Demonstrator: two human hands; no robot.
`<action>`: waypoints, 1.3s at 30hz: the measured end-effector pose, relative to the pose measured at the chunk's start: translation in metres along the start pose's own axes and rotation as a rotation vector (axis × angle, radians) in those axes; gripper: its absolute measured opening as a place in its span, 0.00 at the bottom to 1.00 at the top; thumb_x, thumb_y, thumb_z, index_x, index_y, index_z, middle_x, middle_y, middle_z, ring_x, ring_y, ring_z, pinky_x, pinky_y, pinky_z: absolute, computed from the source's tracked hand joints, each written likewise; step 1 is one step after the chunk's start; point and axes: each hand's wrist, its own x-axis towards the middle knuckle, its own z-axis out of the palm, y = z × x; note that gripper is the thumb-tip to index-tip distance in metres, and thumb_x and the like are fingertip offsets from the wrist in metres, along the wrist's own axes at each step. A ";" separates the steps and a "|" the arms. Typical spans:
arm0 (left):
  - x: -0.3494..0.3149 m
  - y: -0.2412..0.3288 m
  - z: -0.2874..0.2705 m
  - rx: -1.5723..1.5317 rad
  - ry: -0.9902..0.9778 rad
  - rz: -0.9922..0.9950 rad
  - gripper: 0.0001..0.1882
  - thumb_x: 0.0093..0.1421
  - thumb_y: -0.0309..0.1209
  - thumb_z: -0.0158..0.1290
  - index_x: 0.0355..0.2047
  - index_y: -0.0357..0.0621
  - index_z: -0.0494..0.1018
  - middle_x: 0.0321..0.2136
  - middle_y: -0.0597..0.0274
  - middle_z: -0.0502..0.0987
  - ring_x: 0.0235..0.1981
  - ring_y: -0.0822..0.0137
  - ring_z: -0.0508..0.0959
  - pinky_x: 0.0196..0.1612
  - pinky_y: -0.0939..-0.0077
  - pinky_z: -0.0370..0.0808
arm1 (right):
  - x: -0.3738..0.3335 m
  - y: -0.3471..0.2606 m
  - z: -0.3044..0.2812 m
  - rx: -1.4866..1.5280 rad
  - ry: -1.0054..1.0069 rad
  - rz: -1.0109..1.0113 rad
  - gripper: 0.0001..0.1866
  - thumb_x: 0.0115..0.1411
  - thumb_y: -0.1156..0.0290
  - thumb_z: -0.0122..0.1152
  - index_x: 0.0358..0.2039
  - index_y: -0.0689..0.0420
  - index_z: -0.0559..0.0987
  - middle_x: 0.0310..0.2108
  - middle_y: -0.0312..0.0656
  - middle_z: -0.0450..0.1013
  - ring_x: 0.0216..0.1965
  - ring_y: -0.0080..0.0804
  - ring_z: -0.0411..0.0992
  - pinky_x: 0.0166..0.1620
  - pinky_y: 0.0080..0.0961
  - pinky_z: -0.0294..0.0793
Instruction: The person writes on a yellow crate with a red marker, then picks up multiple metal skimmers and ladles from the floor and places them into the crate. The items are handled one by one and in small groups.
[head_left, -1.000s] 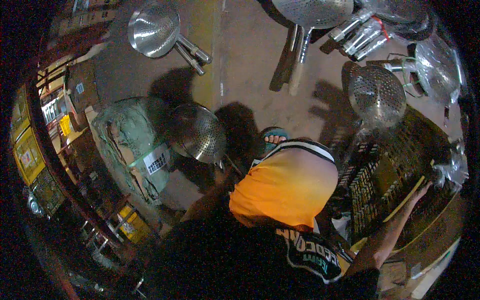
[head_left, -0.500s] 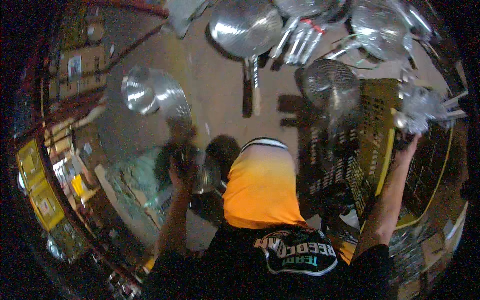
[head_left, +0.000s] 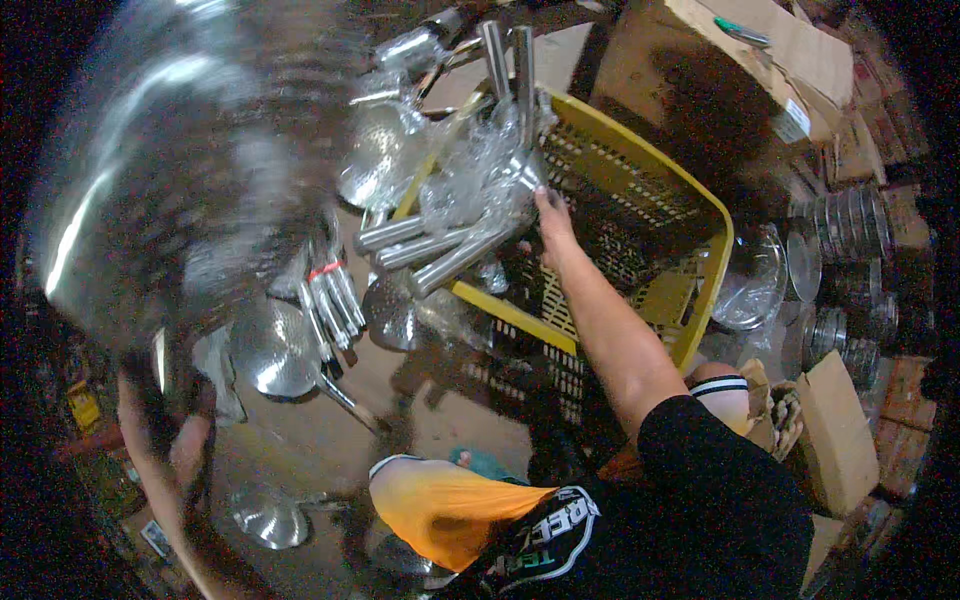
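At the left a big round metal skimmer [head_left: 190, 180], close up and smeared by motion, rises above my left hand [head_left: 175, 425]. The fingers look wrapped round its handle end, though blur hides the exact grip. My right hand [head_left: 553, 225] is closed on a bundle of metal-handled utensils [head_left: 485, 190] in clear plastic wrap. Their shiny tube handles stick out toward the left and upward. This bundle is over the left rim of a yellow perforated crate [head_left: 715, 240], whose inside is partly in shadow.
Left of the crate lie a perforated skimmer [head_left: 385, 160], a round metal skimmer with a long handle [head_left: 272, 350], and several tube handles [head_left: 330, 305] with a red band. A metal bowl-shaped head [head_left: 270, 515] rests on the floor. Cardboard boxes [head_left: 720, 70] and stacked round metalware [head_left: 840, 225] stand at the right.
My view has swung right, bringing the crate to the middle. The left hand has raised the skimmer close to the camera. My right hand still holds the wrapped bundle at the crate's rim.
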 end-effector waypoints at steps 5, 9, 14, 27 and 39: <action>0.109 0.116 0.065 0.569 -0.239 0.563 0.29 0.44 0.24 0.62 0.50 0.52 0.74 0.37 0.56 0.76 0.38 0.49 0.77 0.39 0.62 0.73 | 0.013 0.006 -0.015 0.134 -0.143 0.106 0.34 0.61 0.34 0.49 0.57 0.46 0.69 0.49 0.40 0.71 0.45 0.38 0.70 0.35 0.45 0.76; 0.151 0.155 0.142 0.603 -0.459 0.872 0.17 0.55 0.32 0.54 0.46 0.52 0.75 0.33 0.60 0.79 0.35 0.56 0.79 0.42 0.63 0.71 | 0.014 0.009 -0.047 0.503 -0.279 -0.097 0.47 0.58 0.25 0.39 0.63 0.53 0.65 0.60 0.46 0.66 0.56 0.49 0.66 0.55 0.54 0.67; 0.186 0.168 0.229 0.783 -0.698 0.970 0.16 0.54 0.32 0.53 0.45 0.54 0.77 0.32 0.61 0.81 0.39 0.57 0.81 0.51 0.57 0.69 | -0.010 -0.004 -0.063 0.704 -0.432 0.144 0.50 0.54 0.23 0.42 0.62 0.53 0.67 0.60 0.47 0.66 0.57 0.51 0.66 0.59 0.56 0.65; 0.243 0.163 0.358 0.980 -0.554 0.931 0.10 0.59 0.37 0.52 0.37 0.57 0.82 0.41 0.65 0.82 0.52 0.65 0.76 0.63 0.56 0.57 | 0.000 -0.011 -0.021 0.587 -0.178 0.309 0.41 0.66 0.34 0.26 0.64 0.54 0.63 0.67 0.48 0.58 0.66 0.49 0.57 0.65 0.55 0.54; 0.234 0.089 0.419 0.594 -0.016 0.923 0.18 0.61 0.36 0.48 0.50 0.55 0.75 0.59 0.60 0.68 0.65 0.59 0.62 0.67 0.46 0.54 | 0.038 0.025 -0.003 0.159 -0.008 -0.177 0.52 0.59 0.30 0.44 0.70 0.56 0.49 0.67 0.51 0.56 0.65 0.47 0.56 0.65 0.40 0.54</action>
